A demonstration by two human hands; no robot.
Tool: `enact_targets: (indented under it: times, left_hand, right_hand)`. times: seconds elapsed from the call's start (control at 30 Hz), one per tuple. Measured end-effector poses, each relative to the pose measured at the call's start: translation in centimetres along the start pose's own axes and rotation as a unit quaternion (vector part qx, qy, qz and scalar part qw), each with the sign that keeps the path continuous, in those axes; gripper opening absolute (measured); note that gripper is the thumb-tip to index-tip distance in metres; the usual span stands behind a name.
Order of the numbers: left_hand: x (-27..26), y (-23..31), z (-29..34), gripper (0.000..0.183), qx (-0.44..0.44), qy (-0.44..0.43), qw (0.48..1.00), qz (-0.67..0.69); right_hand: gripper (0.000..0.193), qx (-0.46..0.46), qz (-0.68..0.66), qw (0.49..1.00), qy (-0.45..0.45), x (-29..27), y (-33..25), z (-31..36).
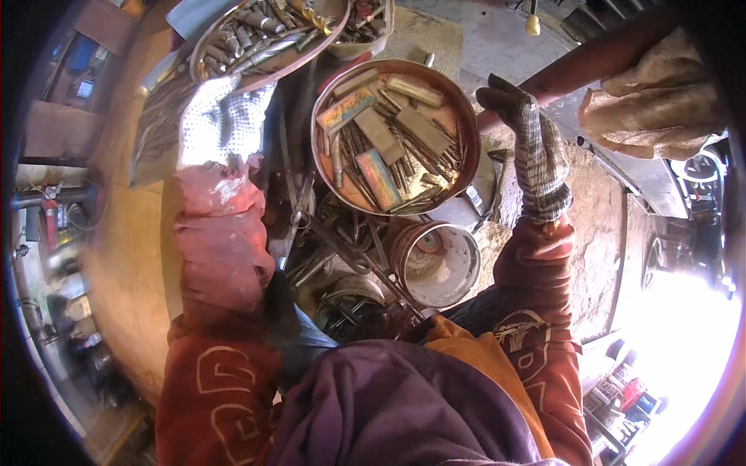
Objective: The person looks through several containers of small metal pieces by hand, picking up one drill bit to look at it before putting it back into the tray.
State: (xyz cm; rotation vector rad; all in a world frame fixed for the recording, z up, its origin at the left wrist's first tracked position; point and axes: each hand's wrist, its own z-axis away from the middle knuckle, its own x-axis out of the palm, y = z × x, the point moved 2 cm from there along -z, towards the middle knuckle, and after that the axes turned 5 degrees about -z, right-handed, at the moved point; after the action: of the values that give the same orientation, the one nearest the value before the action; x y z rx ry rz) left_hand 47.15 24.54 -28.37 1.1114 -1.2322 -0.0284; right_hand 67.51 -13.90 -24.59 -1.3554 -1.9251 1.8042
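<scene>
Judged from how things lie, the handling looks partway along: the round reddish-brown metal pan (468, 144) in the middle holds slim dark metal rods (357, 149) and small tan and multicoloured boxes (378, 179), loose and unsorted, while the oval metal tray (307, 59) at upper left is heaped with thicker steel bits (256, 39). How much is left cannot be told. The white dotted left glove (225, 120) is at the tray's near edge, its fingers unclear; the grey knitted right glove (532, 132) has fingers bunched beside the pan, their grip uncertain.
</scene>
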Motion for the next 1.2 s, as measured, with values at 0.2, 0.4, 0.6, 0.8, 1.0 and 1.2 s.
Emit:
enact_targets:
  times: [0.2,0.4,0.6,0.8,1.0,1.2]
  left_hand:
    - [-0.5,-0.1,-0.3,0.047,0.003,0.004,1.000,0.001]
    - [-0.9,-0.2,-0.3,0.047,0.005,0.006,1.000,0.000]
    - [-1.0,-0.2,0.1,0.047,0.002,0.008,1.000,-0.005]
    - [-0.5,-0.8,0.1,0.046,-0.005,0.005,1.000,0.003]
    - [-0.8,-0.5,0.6,0.046,0.001,0.015,1.000,0.000]
    - [-0.2,-0.8,0.0,0.046,0.000,0.008,1.000,0.009]
  right_hand:
    - [0.080,0.070,-0.063,0.996,-0.007,-0.2,1.7,-0.3]
    - [0.073,0.033,-0.008,0.999,-0.010,-0.1,2.2,-0.4]
    - [0.074,0.029,-0.027,0.999,0.018,0.5,0.3,-0.4]
    - [0.056,-0.103,0.153,0.983,-0.023,2.8,-2.5,0.5]
    - [0.063,-0.167,0.270,0.942,-0.105,5.2,-6.4,-0.1]
    - [0.075,-0.042,0.019,0.996,-0.070,4.2,-6.7,0.0]
